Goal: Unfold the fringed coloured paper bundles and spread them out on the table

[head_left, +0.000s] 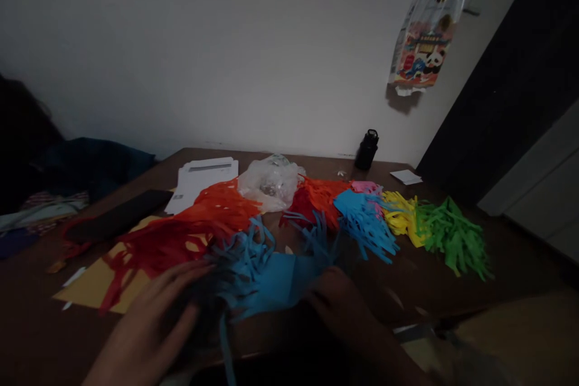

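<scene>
A sheet of blue paper (277,280) with cut fringe at both ends lies unfolded at the table's front edge, a crease down its middle. My left hand (158,319) is over the fringe on the left side, thumb and fingers apart; motion blurs it and dark shadow fills the gap. My right hand (337,298) has its fingers curled at the paper's right edge, apparently gripping it. One loose blue strip hangs over the front edge. Beyond the hands lie red fringed paper (169,244), orange fringed paper (221,205) and another blue fringed bundle (364,217).
Yellow (400,214) and green fringed paper (455,235) lie to the right. A clear plastic bag (271,181), white printed sheets (203,178) and a black bottle (367,151) stand toward the wall. A dark long case (117,217) rests left, near a yellow sheet (97,286).
</scene>
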Motion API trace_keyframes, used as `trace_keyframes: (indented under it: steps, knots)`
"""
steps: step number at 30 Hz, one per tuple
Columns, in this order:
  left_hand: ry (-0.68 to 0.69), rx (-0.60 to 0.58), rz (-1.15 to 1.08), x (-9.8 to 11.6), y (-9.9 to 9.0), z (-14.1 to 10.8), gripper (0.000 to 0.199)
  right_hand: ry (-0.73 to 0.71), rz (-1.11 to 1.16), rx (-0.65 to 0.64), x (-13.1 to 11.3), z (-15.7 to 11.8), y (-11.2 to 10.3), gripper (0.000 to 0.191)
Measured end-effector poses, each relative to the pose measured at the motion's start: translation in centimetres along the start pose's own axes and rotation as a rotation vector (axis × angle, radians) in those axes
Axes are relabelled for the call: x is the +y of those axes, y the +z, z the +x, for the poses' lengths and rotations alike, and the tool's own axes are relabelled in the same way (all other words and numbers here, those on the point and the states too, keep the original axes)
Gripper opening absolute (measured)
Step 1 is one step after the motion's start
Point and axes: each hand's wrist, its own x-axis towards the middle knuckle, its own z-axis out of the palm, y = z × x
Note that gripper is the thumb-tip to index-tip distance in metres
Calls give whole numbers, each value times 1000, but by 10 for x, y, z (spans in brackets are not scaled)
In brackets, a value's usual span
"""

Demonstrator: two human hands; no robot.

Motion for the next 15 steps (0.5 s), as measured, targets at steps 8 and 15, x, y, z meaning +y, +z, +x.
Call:
trace_keyframes:
  steps: [8, 15]
  knots:
    - [266, -101, -13, 74, 50, -8, 38, 29, 90, 62, -11, -2, -10, 13]
    - [349, -193, -91, 67, 54, 3, 24, -111, 3, 172, -2, -11, -10, 13]
